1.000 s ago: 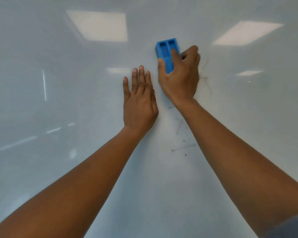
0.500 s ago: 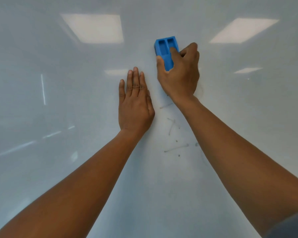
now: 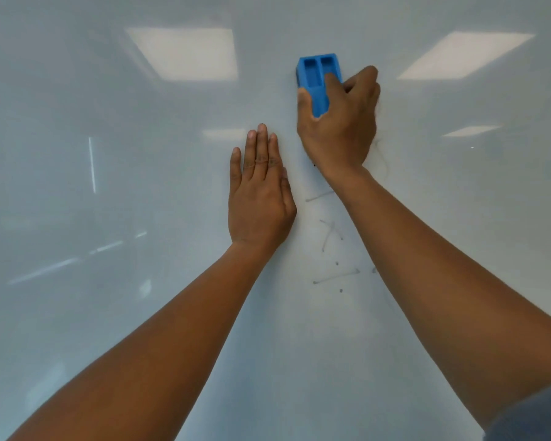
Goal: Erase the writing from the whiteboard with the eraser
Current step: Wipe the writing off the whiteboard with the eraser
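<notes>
The whiteboard fills the whole view. My right hand grips a blue plastic eraser and presses it flat against the board, upper centre. My left hand lies flat on the board with its fingers together, just left of and below the eraser hand, holding nothing. Faint grey marker strokes and a few dots remain below my right wrist, between the two forearms. A thin dark squiggle shows at the right edge of my right hand; part of it is hidden behind the hand.
Ceiling light panels reflect in the glossy board at the upper left and upper right. A grey sleeve shows at the bottom right corner. No board edge or tray is in view.
My right hand with the eraser has stayed in about the same place on the board. My left hand has slid slightly down and left. The squiggle beside the right hand shows less.
</notes>
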{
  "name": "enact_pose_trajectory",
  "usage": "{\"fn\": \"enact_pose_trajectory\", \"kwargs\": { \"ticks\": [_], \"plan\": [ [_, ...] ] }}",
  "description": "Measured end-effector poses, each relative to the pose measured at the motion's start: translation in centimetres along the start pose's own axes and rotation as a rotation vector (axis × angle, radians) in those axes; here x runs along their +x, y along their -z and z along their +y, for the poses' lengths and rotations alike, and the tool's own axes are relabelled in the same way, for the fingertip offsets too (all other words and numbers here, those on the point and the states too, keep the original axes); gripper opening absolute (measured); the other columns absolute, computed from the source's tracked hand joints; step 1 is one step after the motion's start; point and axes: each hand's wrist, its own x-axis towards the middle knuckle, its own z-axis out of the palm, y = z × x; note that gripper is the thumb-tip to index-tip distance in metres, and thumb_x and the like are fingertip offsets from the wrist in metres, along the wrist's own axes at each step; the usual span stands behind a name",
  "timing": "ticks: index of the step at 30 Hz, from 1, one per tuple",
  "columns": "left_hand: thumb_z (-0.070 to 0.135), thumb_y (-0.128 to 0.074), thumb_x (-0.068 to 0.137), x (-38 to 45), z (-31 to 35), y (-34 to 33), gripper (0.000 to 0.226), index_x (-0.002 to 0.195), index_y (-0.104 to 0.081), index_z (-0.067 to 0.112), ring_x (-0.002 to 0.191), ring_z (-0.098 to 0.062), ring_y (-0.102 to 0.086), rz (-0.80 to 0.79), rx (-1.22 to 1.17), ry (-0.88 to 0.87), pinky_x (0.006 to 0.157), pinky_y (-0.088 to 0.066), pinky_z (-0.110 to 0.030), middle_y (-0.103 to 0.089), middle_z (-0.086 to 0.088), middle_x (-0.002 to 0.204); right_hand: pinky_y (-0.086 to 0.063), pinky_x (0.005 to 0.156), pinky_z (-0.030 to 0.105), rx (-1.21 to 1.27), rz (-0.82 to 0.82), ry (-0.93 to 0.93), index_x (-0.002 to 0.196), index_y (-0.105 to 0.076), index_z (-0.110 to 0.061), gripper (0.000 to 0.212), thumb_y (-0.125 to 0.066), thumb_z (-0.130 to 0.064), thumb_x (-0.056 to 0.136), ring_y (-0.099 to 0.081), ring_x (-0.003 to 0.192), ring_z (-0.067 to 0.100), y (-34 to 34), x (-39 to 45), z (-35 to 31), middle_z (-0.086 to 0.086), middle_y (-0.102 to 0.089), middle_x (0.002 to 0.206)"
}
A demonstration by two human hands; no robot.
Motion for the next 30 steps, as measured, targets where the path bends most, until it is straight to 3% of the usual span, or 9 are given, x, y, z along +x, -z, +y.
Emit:
{"fn": "enact_pose_trajectory", "kwargs": {
  "ticks": [5,14,21,23,27,30],
  "plan": [
    [0.022,-0.036,0.104,0.1,-0.3,0.2,0.056,0.157,-0.023,0.005,0.154,-0.021,-0.011,-0.008,-0.041,-0.016,0.127,-0.005,-0.04,-0.019,-0.011,0.165,-0.044,0.058,0.026,0.047,-0.114,0.184,0.104,-0.065,-0.016,0.04,-0.057,-0.051,0.087,-0.049,0.091,0.019,0.4,-3.1,-1.4,0.008,-0.05,0.104],
    [0.024,-0.027,0.107,-0.2,-0.3,0.2,0.054,0.157,-0.02,0.006,0.154,-0.021,-0.008,-0.031,-0.004,0.006,0.127,-0.003,-0.038,-0.015,-0.01,0.166,-0.046,0.06,0.024,-0.005,-0.014,0.003,0.107,-0.067,-0.012,0.046,-0.057,-0.052,0.089,-0.05,0.09,0.021,1.0,-3.3,1.2,0.013,-0.053,0.104],
    [0.022,-0.026,0.106,-0.1,-0.2,0.4,0.054,0.157,-0.022,0.004,0.154,-0.022,-0.01,-0.03,-0.003,-0.008,0.127,-0.004,-0.039,-0.016,-0.011,0.165,-0.044,0.058,0.025,0.029,-0.11,0.166,0.111,-0.066,-0.012,0.043,-0.061,-0.048,0.088,-0.052,0.09,0.022,2.3,-6.6,2.1,0.012,-0.051,0.102],
    [0.022,-0.026,0.106,-0.3,-0.4,0.4,0.054,0.157,-0.021,0.004,0.154,-0.022,-0.01,-0.036,0.002,-0.004,0.127,-0.004,-0.039,-0.016,-0.011,0.166,-0.044,0.058,0.027,0.019,-0.064,0.121,0.109,-0.067,-0.01,0.042,-0.063,-0.046,0.087,-0.053,0.089,0.026,2.9,-8.0,3.4,0.014,-0.052,0.101],
    [0.022,-0.025,0.106,-0.4,-0.1,0.3,0.054,0.157,-0.018,0.005,0.154,-0.022,-0.009,-0.036,0.012,0.003,0.127,-0.005,-0.04,-0.015,-0.01,0.166,-0.053,0.063,0.037,0.057,0.009,-0.136,0.109,-0.066,-0.008,0.044,-0.062,-0.045,0.087,-0.053,0.092,0.028,3.4,-7.3,4.5,0.016,-0.05,0.104],
    [0.022,-0.025,0.107,-0.5,-0.1,0.3,0.054,0.157,-0.018,0.005,0.154,-0.021,-0.009,-0.048,0.005,0.019,0.127,-0.005,-0.04,-0.014,-0.01,0.166,-0.052,0.064,0.037,0.092,0.019,-0.099,0.108,-0.068,-0.008,0.043,-0.064,-0.044,0.087,-0.053,0.091,0.031,2.7,-7.0,2.8,0.017,-0.051,0.101]
  ]
}}
